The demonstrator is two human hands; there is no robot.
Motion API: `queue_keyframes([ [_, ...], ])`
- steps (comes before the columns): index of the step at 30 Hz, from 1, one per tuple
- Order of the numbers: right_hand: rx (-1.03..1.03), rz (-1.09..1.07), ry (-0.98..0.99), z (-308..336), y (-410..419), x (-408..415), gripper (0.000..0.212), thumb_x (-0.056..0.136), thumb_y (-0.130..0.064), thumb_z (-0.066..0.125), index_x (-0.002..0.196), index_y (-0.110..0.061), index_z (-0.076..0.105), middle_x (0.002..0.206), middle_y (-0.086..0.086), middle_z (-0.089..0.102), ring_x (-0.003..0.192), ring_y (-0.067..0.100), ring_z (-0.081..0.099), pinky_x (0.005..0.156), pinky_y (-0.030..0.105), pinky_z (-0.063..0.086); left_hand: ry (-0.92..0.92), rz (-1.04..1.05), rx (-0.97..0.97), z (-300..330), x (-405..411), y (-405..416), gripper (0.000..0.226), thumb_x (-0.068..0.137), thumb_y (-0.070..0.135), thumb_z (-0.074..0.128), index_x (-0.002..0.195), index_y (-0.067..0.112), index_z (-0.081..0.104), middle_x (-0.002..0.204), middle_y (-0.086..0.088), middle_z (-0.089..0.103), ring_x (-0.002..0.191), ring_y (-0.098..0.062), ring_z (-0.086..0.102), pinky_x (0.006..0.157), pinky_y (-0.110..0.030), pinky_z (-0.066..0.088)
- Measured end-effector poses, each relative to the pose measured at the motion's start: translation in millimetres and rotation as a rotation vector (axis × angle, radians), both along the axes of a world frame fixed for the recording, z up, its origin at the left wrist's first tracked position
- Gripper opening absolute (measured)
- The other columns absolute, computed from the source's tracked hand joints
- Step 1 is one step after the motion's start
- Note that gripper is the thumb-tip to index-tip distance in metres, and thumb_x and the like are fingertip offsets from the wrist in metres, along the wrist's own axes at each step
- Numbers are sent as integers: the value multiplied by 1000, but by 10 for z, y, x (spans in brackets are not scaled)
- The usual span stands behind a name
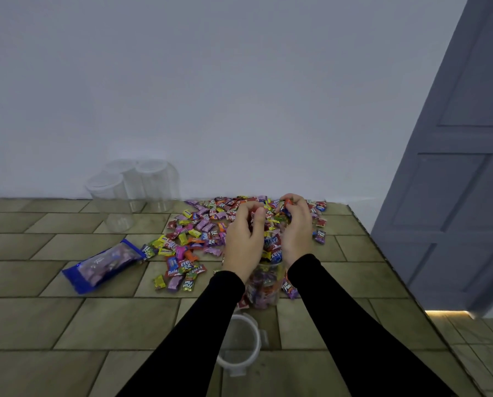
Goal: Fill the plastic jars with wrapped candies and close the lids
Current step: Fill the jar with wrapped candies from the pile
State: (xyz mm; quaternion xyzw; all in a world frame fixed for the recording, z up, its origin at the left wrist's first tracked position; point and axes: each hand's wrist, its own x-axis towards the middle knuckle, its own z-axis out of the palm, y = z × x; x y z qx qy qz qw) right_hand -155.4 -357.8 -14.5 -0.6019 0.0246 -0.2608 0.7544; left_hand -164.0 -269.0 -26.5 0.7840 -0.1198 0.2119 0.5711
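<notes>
Your left hand and right hand clutch candies above the nearly full jar; its lid and three empty jars wait.

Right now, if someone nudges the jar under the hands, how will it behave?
The jar stands upright and looks nearly full of candies, so it is probably bottom-heavy and would slide rather than tip. Its clear plastic wall likely flexes a little. With its lid off, a hard knock could spill sweets.

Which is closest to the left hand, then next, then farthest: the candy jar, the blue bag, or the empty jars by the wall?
From the left hand:
1. Candy jar, just below it.
2. Blue bag, off to the left.
3. Empty jars, far left at the wall.
</notes>
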Motion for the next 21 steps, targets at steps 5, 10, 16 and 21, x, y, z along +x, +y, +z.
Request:
queue_keyframes([
  [5, 31, -11, 31, -51, 10, 16, 26, 95, -5, 34, 84, -17, 53, 82, 5, 47, 72, 11, 43, 66, 27, 32, 10, -22, -1, -36, 0, 6, 21, 101, 36, 43, 101, 18, 54, 72, 2, 53, 57, -8, 43, 57, -31, 37],
  [10, 39, -14, 20, -29, 13, 11, 27, 95, -3, 32, 83, -14, 53, 76, 6, 48, 69, 13, 43, 64, 28, 33, 26, -71, -14, -42, -3, 20, 32, 101, 34, 45, 83, 12, 60, 70, -10, 58, 61, -19, 51, 60, -36, 42],
  [16, 21, -23, 24, -48, 9, -11, 29, 95, -1, 30, 83, -13, 54, 79, 8, 49, 72, 17, 45, 63, 28, 34, 105, -129, -331, -107, 14, 108, 30, 102, 27, 43, 92, 11, 67, 95, -3, 70, 96, -18, 64, 92, -36, 51],
  [21, 6, 3, -10, -11, 18, -63, 29, 90, 3, 32, 80, -12, 55, 77, 1, 52, 65, 8, 47, 57, 20, 36, 285, -147, -420, -260, -24, 89, 56, 97, 53, 24, 108, 16, 65, 106, -1, 70, 106, -14, 63, 105, -41, 43],
])
